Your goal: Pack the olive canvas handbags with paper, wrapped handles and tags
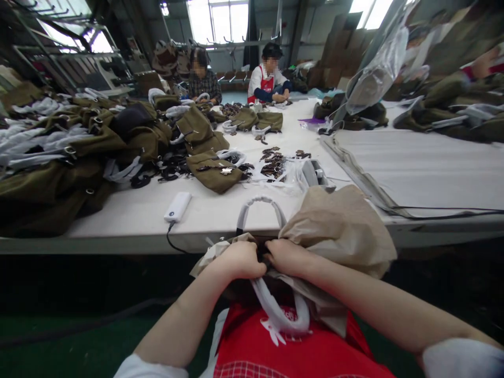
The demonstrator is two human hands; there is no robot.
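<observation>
My left hand (244, 259) and my right hand (288, 257) are close together at the mouth of a handbag, in my lap against the table edge. Both have their fingers curled in at the dark opening, gripping the bag; the fingertips are mostly hidden. One white-wrapped handle (262, 200) arches up beyond my hands onto the table. A second wrapped handle (281, 315) hangs down over my red apron (244, 341). Crinkled beige material (340, 228) bulges out of the bag to the right of my hands; whether it is lining or paper, I cannot tell.
Olive bags (129, 131) are heaped at the left. A white power bank (178, 207) with a cable lies near the edge. Ahead are a single olive bag (216, 178), small brown pieces (273, 164) and a clear plastic bag (293, 176). Two people sit across the table.
</observation>
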